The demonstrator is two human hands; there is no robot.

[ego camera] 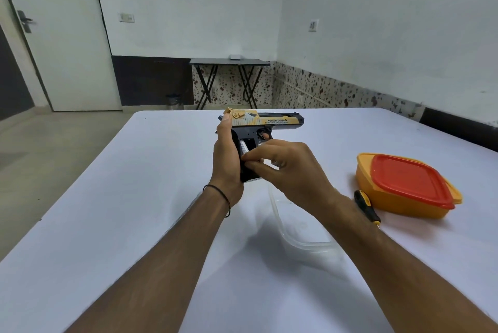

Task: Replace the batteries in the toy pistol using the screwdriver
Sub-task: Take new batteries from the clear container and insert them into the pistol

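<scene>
A gold and black toy pistol (pixel 265 122) is held above the white table, barrel pointing right. My left hand (pixel 227 160) grips its black handle from the left, one finger showing at the trigger. The handle's side compartment is open and a silvery battery (pixel 244 148) shows inside. My right hand (pixel 289 168) reaches in from the right, its fingertips pinching at the battery in the handle. A black and yellow screwdriver (pixel 366 206) lies on the table to the right, partly hidden behind my right forearm.
An orange container with a red lid (pixel 404 184) stands on the table (pixel 107 197) at the right, just beyond the screwdriver. A clear plastic lid or tray (pixel 299 235) lies under my right forearm. A folding table stands by the far wall.
</scene>
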